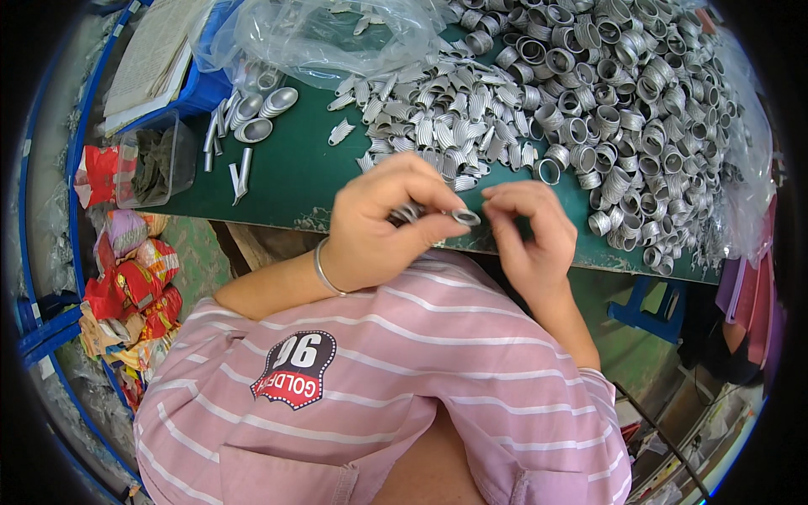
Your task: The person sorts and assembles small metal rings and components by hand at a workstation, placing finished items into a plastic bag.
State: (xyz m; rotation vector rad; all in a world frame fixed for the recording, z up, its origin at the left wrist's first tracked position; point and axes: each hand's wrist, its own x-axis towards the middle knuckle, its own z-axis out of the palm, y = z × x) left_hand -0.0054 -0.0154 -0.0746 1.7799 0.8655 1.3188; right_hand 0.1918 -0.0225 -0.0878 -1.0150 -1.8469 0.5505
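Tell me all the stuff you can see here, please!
Silver ribbed metal rings: a huge heap, too many to count, right part of the table.
Silver ribbed curved metal strips: a big pile, table middle.
Silver oval metal caps: a few, table left.
Green table top: one, across the upper picture.
Clear plastic bag: one, crumpled, top middle.
Clear plastic box: one, table's left edge.
Blue tray with papers: one, top left.
Red and yellow wrappers: a bundle, lower left.
Blue stool: one, under the table, right.
Small silver ring: one, pinched in the left hand.
Right hand: fingertips by that ring.
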